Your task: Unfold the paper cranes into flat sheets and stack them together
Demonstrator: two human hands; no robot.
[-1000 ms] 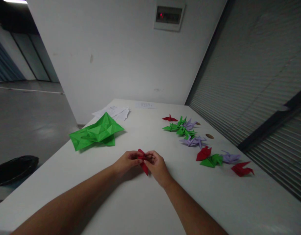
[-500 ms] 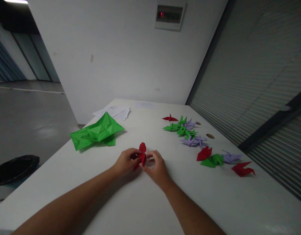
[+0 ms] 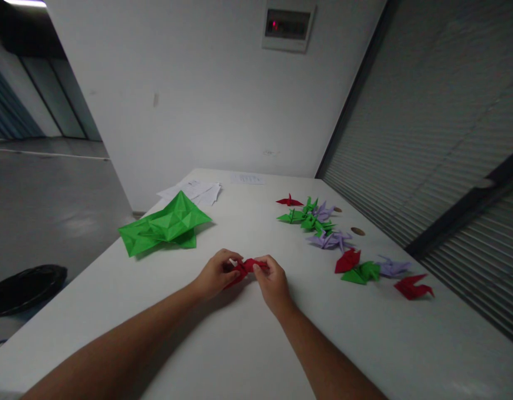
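A small folded red paper piece (image 3: 244,268) is held just above the white table (image 3: 248,339), near its middle. My left hand (image 3: 215,274) pinches its left side and my right hand (image 3: 272,279) pinches its right side, fingers curled round the paper. Much of the red piece is hidden behind my fingers. Both forearms reach in from the bottom edge.
A large crumpled green paper sheet (image 3: 163,225) lies to the left, with white papers (image 3: 193,190) behind it. Several red, green and purple paper cranes (image 3: 323,225) are spread along the right, the nearest a red one (image 3: 412,287). A black bin (image 3: 25,289) stands beside the table's left edge.
The red piece was turned in my fingers: half a second ago one point stuck upward, now it lies flatter and horizontal between both hands. My hands stayed in the same spot.
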